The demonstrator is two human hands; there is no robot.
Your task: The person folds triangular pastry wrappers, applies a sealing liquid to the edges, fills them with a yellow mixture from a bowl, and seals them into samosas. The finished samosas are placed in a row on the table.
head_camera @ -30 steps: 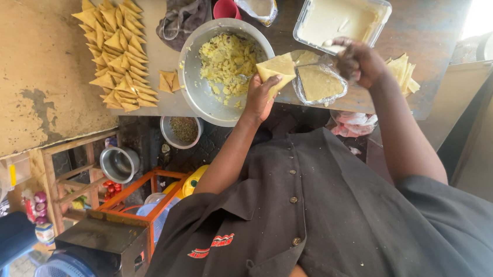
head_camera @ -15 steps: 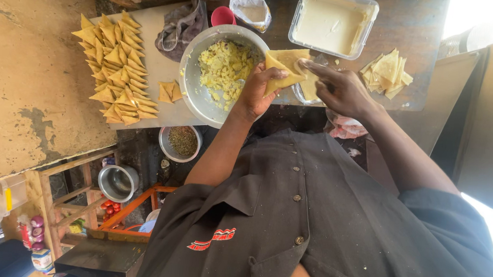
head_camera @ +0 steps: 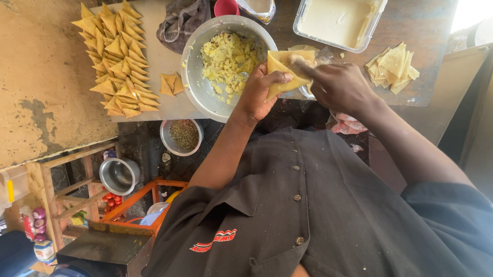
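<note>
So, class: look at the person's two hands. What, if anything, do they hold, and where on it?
Both hands hold one folded pastry sheet: the left hand cups its lower end from beneath, and the right hand pinches its upper edge.

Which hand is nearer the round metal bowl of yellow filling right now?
Left. The left hand is at the rim of the round metal bowl, holding a folded pale pastry sheet; the right hand is farther off, beside the bowl, pinching that sheet.

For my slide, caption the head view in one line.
Both hands, left hand and right hand, fold a pastry sheet beside a steel bowl of yellow filling.
</note>
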